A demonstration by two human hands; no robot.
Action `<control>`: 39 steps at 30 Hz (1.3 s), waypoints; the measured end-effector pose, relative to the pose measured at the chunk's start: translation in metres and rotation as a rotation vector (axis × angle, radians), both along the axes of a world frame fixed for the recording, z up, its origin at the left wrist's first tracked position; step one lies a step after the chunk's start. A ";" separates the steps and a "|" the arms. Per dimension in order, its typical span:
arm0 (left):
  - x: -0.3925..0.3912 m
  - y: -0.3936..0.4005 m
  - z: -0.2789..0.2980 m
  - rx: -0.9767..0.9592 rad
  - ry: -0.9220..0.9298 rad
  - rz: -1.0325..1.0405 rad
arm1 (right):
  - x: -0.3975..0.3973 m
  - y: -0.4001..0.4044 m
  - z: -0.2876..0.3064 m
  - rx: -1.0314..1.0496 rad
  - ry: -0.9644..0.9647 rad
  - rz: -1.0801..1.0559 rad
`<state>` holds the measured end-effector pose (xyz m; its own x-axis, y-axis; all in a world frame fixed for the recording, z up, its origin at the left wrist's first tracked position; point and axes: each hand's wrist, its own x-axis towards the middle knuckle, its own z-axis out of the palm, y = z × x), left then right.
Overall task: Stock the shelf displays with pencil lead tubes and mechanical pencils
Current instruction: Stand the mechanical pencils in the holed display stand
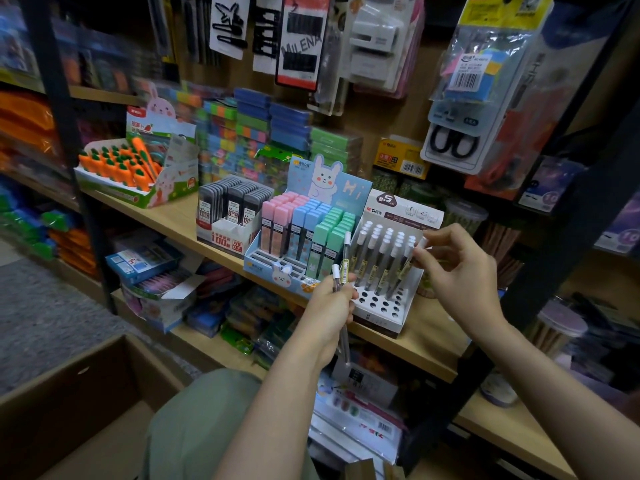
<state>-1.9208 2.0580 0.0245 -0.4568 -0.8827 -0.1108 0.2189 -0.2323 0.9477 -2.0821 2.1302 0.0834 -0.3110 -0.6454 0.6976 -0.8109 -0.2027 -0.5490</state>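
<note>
In the head view, a white cardboard display box (388,271) with round holes in its top stood on the wooden shelf (426,337); its back card read "M&G" beside a dark badge with a "5". Slim clear lead tubes (379,261) with white caps stood upright in its rear holes, while the front rows showed open holes. The right hand (460,268), just right of the box, pinched the white cap of one tube (414,258) at the box's right edge between curled fingertips. The left hand (329,306), in front of the box, was wrapped round several spare tubes (343,265), one with a yellow label, caps pointing up. Left of the box sat a pale blue rabbit display (298,244) marked "Hi", holding flat pink, blue and green plastic cases. Further left, a white box of dark lead cases (232,216) read "100", "HB" and "0.7". Above the box hung a hairpin card (301,39) printed "MILENA".
</note>
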 end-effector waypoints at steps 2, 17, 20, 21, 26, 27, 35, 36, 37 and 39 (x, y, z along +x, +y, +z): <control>-0.002 0.000 0.001 0.016 0.011 0.001 | -0.002 -0.002 -0.001 0.033 0.033 -0.022; 0.004 0.005 0.002 -0.093 0.171 -0.133 | -0.003 -0.010 -0.004 0.106 0.147 -0.166; 0.005 0.008 0.004 -0.112 0.166 -0.178 | 0.004 -0.007 0.006 0.073 0.110 -0.140; 0.005 0.009 0.004 -0.120 0.162 -0.194 | 0.008 -0.006 0.010 0.061 0.081 -0.099; 0.004 0.012 0.007 -0.146 0.135 -0.250 | 0.024 -0.009 0.025 0.124 -0.099 0.126; 0.004 0.013 0.008 -0.145 0.137 -0.268 | 0.026 -0.009 0.026 0.138 -0.111 0.137; 0.011 0.010 0.005 -0.229 -0.012 -0.168 | 0.013 0.016 0.056 -0.007 -0.011 0.062; 0.010 0.009 0.005 -0.212 -0.007 -0.157 | 0.010 0.019 0.059 -0.021 0.066 -0.004; 0.009 0.008 0.005 -0.192 -0.011 -0.150 | 0.007 0.021 0.059 -0.015 0.128 -0.058; 0.006 0.008 0.005 -0.148 -0.030 -0.135 | 0.004 0.019 0.053 0.027 0.181 -0.107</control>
<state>-1.9150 2.0657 0.0299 -0.5703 -0.8215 0.0000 0.1663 -0.1154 0.9793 -2.0783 2.1493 0.1363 -0.2498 -0.6346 0.7314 -0.9130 -0.0974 -0.3963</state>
